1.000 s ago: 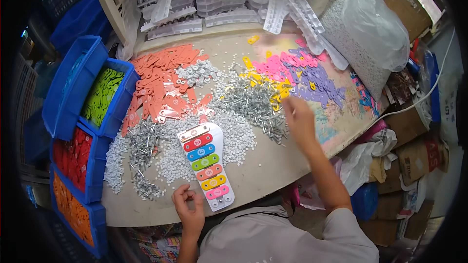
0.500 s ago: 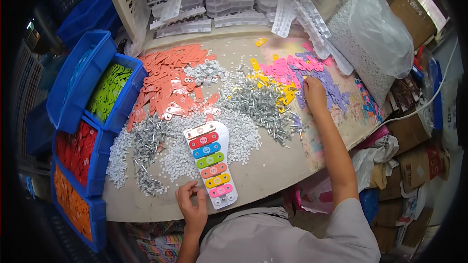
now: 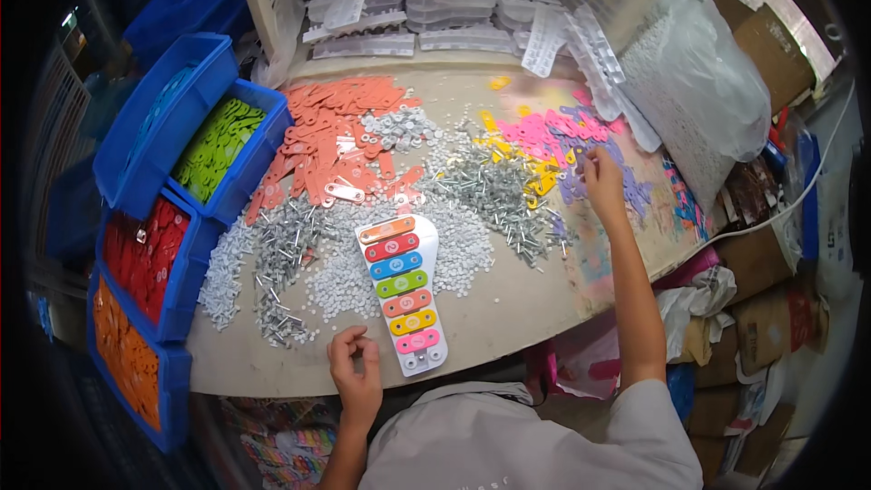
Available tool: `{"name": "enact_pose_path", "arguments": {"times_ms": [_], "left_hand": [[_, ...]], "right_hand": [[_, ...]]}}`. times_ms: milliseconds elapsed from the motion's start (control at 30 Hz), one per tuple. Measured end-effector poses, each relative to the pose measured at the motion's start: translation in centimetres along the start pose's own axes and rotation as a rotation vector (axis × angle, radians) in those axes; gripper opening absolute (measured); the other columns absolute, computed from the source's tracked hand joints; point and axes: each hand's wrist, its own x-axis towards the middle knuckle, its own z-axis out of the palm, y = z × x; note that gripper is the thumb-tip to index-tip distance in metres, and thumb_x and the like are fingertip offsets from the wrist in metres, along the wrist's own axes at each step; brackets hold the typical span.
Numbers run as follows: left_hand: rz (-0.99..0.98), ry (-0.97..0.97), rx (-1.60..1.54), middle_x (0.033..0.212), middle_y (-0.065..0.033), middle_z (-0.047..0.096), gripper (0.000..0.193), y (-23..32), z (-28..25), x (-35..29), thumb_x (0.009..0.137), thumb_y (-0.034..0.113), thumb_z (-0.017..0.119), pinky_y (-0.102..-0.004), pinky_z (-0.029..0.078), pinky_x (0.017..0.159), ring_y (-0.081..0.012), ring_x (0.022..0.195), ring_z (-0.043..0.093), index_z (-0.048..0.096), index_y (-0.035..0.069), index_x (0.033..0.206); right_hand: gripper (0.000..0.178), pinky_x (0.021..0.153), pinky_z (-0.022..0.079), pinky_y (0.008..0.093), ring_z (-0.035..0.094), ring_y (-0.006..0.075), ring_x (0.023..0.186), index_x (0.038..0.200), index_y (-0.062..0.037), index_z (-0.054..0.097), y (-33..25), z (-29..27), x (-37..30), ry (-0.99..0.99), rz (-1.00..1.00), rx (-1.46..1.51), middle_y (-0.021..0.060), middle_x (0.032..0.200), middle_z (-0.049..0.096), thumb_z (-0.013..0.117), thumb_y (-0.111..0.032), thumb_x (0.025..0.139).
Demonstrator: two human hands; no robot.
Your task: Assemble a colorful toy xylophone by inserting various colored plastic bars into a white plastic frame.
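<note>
A toy xylophone lies on the table before me, its white base carrying a row of coloured bars from orange down to pink. At its near end, bare white plastic shows below the pink bar. My left hand rests beside that end, fingers loosely curled, thumb apart, nothing visible in it. Farther right, my right hand reaches to the edge of a pile of purple bars, with its fingertips drawn together. What they pinch is too small to make out. Pink bars and yellow bars lie close by.
Loose metal pins and small white caps cover the middle, with coral bars behind. Blue bins of coloured bars line the left. White plastic bases are stacked at the back. A bulging plastic bag stands at right.
My right hand stays by the purple bars, its fingers now lifted slightly and more drawn together. The whole view has shifted a little; my left hand keeps its place by the xylophone.
</note>
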Motion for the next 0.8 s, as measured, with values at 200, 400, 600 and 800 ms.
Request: {"name": "enact_pose_path", "arguments": {"times_ms": [200, 400, 600, 800], "left_hand": [[-0.061, -0.001, -0.116, 0.088, -0.0019, 0.058, 0.026, 1.1, -0.2, -0.4, 0.097, 0.003, 0.058, -0.0225, 0.044, 0.076, -0.0079, 0.081, 0.054, 0.051, 0.0, 0.122], [-0.053, -0.024, -0.1, 0.086, -0.0056, 0.061, 0.034, 2.3, 0.3, -1.7, 0.092, 0.002, 0.066, -0.0327, 0.044, 0.089, -0.0184, 0.09, 0.056, 0.055, -0.001, 0.124], [0.133, -0.124, 0.179, 0.077, 0.0004, 0.051, 0.051, 2.7, 0.2, -1.4, 0.088, 0.014, 0.072, -0.0375, 0.035, 0.087, -0.0178, 0.077, 0.051, 0.05, 0.001, 0.132], [0.092, -0.163, 0.221, 0.076, 0.0004, 0.054, 0.055, 3.2, 0.3, -1.5, 0.084, 0.011, 0.075, -0.0373, 0.035, 0.09, -0.02, 0.082, 0.048, 0.05, 0.002, 0.132]], "right_hand": [[0.018, 0.06, 0.043, 0.023, 0.055, 0.0063, 0.068, 0.117, -0.0022, 0.06, -15.0, -0.9, -11.3, -0.628, 0.181, 0.511, -0.0002, 0.075, 0.057, 0.052, -0.011, 0.102], [0.008, 0.063, 0.046, 0.0238, 0.057, 0.0073, 0.069, 0.105, -0.0015, 0.059, -21.6, 0.7, -18.4, -0.989, 0.279, 0.569, 0.0004, 0.077, 0.061, 0.06, -0.008, 0.099], [0.009, 0.062, 0.048, 0.0295, 0.061, 0.0128, 0.067, 0.103, 0.0001, 0.059, -23.0, 2.6, -20.5, -0.998, 0.122, 0.439, 0.0088, 0.078, 0.066, 0.062, -0.006, 0.097], [0.011, 0.063, 0.05, 0.0315, 0.065, 0.0156, 0.069, 0.1, 0.0007, 0.057, -23.0, 3.3, -20.9, -0.883, -0.072, 0.305, 0.0115, 0.079, 0.067, 0.066, -0.004, 0.095]]}}
